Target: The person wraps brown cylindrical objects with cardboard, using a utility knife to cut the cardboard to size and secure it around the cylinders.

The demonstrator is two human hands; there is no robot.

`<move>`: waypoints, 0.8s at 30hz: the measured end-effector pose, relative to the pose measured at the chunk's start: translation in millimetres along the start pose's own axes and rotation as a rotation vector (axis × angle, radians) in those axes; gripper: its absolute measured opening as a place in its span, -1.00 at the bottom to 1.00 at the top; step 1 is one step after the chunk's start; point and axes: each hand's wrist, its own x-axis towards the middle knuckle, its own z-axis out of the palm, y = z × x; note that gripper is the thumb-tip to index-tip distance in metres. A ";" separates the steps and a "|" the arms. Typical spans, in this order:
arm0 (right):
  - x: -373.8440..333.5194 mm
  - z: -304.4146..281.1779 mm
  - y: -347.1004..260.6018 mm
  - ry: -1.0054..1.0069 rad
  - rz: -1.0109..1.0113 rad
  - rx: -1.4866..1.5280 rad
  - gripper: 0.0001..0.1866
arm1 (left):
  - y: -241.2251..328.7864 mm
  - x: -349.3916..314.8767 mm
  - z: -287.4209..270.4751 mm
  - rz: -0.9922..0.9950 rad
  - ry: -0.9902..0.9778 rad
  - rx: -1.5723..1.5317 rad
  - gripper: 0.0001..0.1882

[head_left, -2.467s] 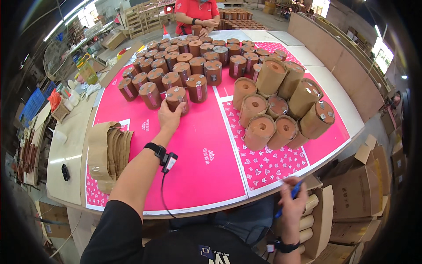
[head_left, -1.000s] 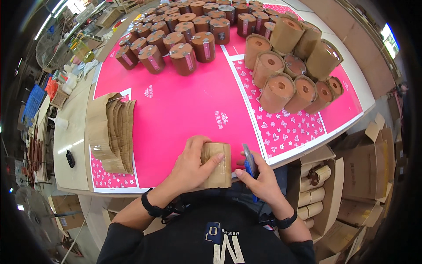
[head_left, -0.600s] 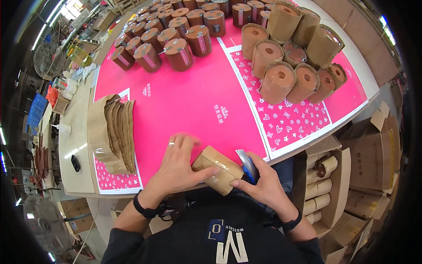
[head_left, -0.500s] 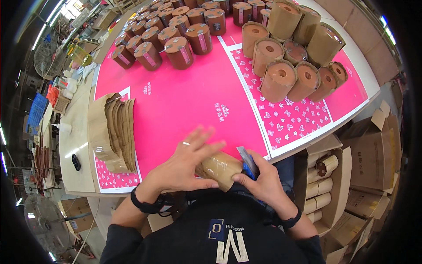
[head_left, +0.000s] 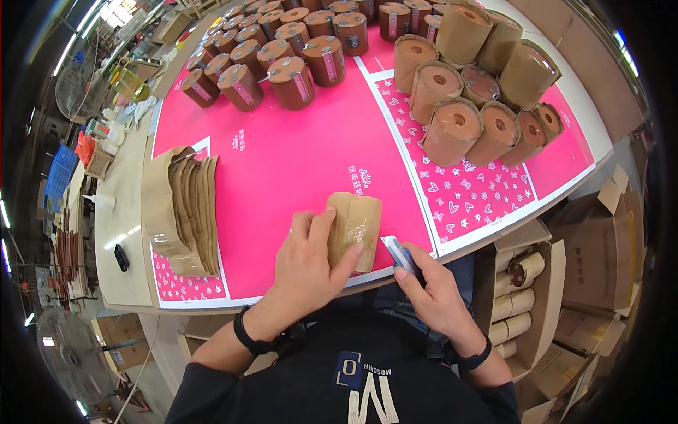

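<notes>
The left hand [head_left: 305, 265] lies flat and spread over the near side of a brown paper-wrapped cylinder [head_left: 353, 230], pressing it onto the pink table sheet [head_left: 282, 155] close to the table's near edge. The cylinder's long axis points away from the person. Just to its right, the right hand [head_left: 434, 297] grips a small blue-and-white tool [head_left: 399, 253], its tip beside the cylinder's lower end. Further left lies a stack of brown paper wrappers [head_left: 180, 212]; beyond stand wrapped tubes [head_left: 466, 106] and dark brown canisters [head_left: 282, 63].
</notes>
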 end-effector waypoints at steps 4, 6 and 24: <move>7.1 -2.4 -3.9 -0.036 0.068 -0.042 -0.56 | -33.2 35.6 24.5 0.141 0.170 -0.114 -0.47; 11.6 -2.9 -7.0 -0.024 0.044 -0.058 -0.57 | -35.9 51.2 38.7 -0.079 0.049 -0.651 -0.66; 32.4 -12.2 0.5 0.058 -0.140 -0.177 -0.61 | -21.5 39.3 35.9 -0.192 -0.098 -0.959 -0.82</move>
